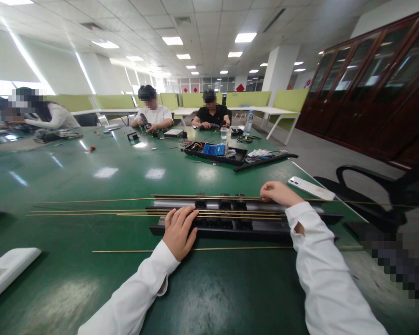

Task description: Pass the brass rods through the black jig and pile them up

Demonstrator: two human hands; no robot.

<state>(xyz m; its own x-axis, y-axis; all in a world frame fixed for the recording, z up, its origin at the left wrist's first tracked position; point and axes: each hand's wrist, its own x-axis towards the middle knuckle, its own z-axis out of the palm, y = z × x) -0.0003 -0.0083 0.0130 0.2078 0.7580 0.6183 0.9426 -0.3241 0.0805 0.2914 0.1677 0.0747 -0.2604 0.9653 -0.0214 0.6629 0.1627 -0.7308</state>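
My left hand (180, 228) lies with fingers spread across several thin brass rods (251, 214), over black rails (209, 231) with dark blocks on them. The rods run left to right, some reaching well past the rails' left ends. At the rails' far edge, my right hand (277, 193) is closed in a pinch, touching or close to another thin brass rod (181, 197). What sits between its fingertips is too small to make out. A single brass rod (132, 251) lies on the green table (125, 186) nearer to me, passing by my left wrist.
A white phone (310, 188) lies right of my right hand. Farther off stand a black tray (237, 159) with blue items, a black strip (265, 163) and a bottle (248, 123). Co-workers sit across the table. A white object (14, 267) is at left, an office chair (370, 186) at right.
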